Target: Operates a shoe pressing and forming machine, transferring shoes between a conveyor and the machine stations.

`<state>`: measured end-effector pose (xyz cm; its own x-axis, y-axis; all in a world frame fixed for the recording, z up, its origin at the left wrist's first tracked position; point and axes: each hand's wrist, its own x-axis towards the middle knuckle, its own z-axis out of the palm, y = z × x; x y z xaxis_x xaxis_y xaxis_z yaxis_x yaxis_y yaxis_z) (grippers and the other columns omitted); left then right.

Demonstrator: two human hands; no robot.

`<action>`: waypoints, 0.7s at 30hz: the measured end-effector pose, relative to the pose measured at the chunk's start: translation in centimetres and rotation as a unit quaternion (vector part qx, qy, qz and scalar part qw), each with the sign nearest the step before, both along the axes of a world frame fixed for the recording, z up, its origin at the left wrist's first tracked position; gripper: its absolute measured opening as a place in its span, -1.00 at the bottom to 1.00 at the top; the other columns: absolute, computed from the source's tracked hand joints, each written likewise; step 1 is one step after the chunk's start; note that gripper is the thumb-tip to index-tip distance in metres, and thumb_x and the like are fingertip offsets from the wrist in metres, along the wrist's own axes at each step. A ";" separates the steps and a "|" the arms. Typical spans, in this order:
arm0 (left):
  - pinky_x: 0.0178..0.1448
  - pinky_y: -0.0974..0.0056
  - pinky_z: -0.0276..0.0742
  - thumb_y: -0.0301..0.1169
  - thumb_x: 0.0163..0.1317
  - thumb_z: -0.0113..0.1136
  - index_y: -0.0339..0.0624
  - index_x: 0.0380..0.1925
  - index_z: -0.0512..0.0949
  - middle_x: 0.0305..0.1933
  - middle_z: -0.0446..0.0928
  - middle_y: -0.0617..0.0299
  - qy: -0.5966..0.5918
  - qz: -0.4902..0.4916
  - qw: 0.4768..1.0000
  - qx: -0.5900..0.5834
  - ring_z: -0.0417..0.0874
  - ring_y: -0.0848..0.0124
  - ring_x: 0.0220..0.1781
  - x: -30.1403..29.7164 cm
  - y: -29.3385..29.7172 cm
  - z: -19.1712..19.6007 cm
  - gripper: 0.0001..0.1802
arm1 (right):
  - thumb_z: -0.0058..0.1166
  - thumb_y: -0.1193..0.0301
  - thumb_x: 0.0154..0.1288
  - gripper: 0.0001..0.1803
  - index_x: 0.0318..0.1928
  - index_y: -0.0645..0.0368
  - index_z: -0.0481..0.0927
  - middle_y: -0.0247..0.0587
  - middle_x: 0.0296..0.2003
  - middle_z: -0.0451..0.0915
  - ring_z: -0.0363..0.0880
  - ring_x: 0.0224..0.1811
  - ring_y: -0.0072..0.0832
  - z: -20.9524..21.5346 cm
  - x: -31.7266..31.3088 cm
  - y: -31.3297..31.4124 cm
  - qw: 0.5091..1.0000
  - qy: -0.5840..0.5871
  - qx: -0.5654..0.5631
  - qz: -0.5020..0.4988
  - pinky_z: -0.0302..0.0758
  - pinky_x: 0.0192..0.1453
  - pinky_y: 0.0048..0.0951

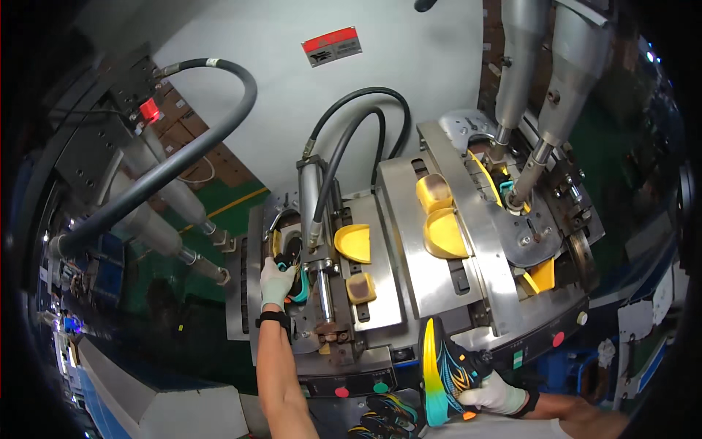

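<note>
Left hand [276, 282] fingers clamped on a shoe [292, 272] seated in the press machine [409, 241], right hand [496, 395] fingers clamped on a second colourful shoe [442, 372] beside it.

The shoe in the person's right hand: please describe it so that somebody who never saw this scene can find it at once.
Start from the big steel press machine in the middle and go down to its front edge with the round buttons. There the gloved right hand holds the shoe upright on its end. Unlike the plain yellow pads on the press, it is dark with orange streaks and a yellow-to-teal sole.
</note>
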<state>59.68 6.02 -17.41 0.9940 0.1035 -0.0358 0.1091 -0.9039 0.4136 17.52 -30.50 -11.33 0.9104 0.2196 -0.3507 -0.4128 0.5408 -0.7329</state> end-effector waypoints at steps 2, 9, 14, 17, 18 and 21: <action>0.13 0.00 0.67 -0.31 0.22 0.48 -0.33 0.11 0.52 -0.08 0.74 -0.17 -0.088 -0.017 0.992 -0.090 0.79 -0.09 0.01 -3.0 2.1 2.3 -0.46 | 0.44 0.31 0.36 0.01 0.66 0.22 0.14 -0.27 0.40 0.51 0.52 0.35 -0.55 3.1 2.0 1.7 0.999 0.026 0.019 0.000 0.49 0.45 -0.39; 0.23 0.19 0.59 -0.47 0.36 0.40 -0.38 0.24 0.46 0.07 0.63 0.06 -0.258 0.067 0.920 -0.288 0.67 0.30 0.03 -28.4 4.9 13.8 -0.49 | 0.25 0.31 0.54 -0.56 0.31 0.21 0.59 -0.27 0.06 0.73 0.70 0.06 -0.55 4.6 13.0 12.1 0.990 -0.077 -0.049 0.105 0.65 0.20 -0.38; 0.10 0.07 0.66 -0.22 0.35 0.51 -0.35 0.27 0.49 0.11 0.60 -0.09 -0.171 0.229 0.936 -0.204 0.68 0.12 0.00 -49.2 7.5 8.3 -0.37 | 0.37 0.31 0.31 -0.75 -0.16 0.26 0.74 -0.29 -0.30 0.74 0.69 -0.30 -0.47 -1.6 31.6 26.0 0.979 -0.087 -0.181 0.040 0.61 -0.18 -0.30; 0.15 0.11 0.67 -0.23 0.36 0.53 -0.37 0.32 0.47 0.16 0.62 -0.15 -0.127 0.394 0.876 -0.246 0.69 0.11 0.07 -62.0 6.0 2.8 -0.32 | 0.27 0.32 0.28 -0.75 -0.13 0.23 0.68 0.01 -0.28 0.74 0.78 -0.23 -0.11 -5.3 37.8 32.7 0.881 0.020 -0.470 -0.042 0.65 -0.17 -0.15; 0.19 0.13 0.71 -0.28 0.35 0.54 -0.38 0.34 0.46 0.17 0.64 -0.14 -0.113 0.373 0.878 -0.277 0.72 0.14 0.11 -63.7 7.3 1.2 -0.32 | 0.19 0.30 0.31 -0.61 0.08 0.22 0.63 0.10 -0.11 0.76 0.80 -0.08 -0.03 -13.0 47.1 24.7 0.768 0.065 -0.636 0.036 0.69 -0.03 -0.17; 0.16 0.15 0.75 -0.39 0.30 0.59 -0.37 0.31 0.48 0.13 0.68 -0.11 -0.042 0.581 0.795 -0.172 0.76 0.19 0.08 -74.7 3.2 0.5 -0.33 | 0.12 0.18 0.38 -0.47 0.25 0.20 0.53 0.13 0.13 0.70 0.76 0.12 -0.07 -15.0 44.1 35.0 0.654 0.093 -0.739 -0.131 0.67 0.23 -0.14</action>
<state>-15.03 9.27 -16.95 0.2356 0.9511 -0.1998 0.7460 -0.0452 0.6644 61.66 4.47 -26.34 0.7608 -0.6389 -0.1143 -0.6038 -0.6321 -0.4856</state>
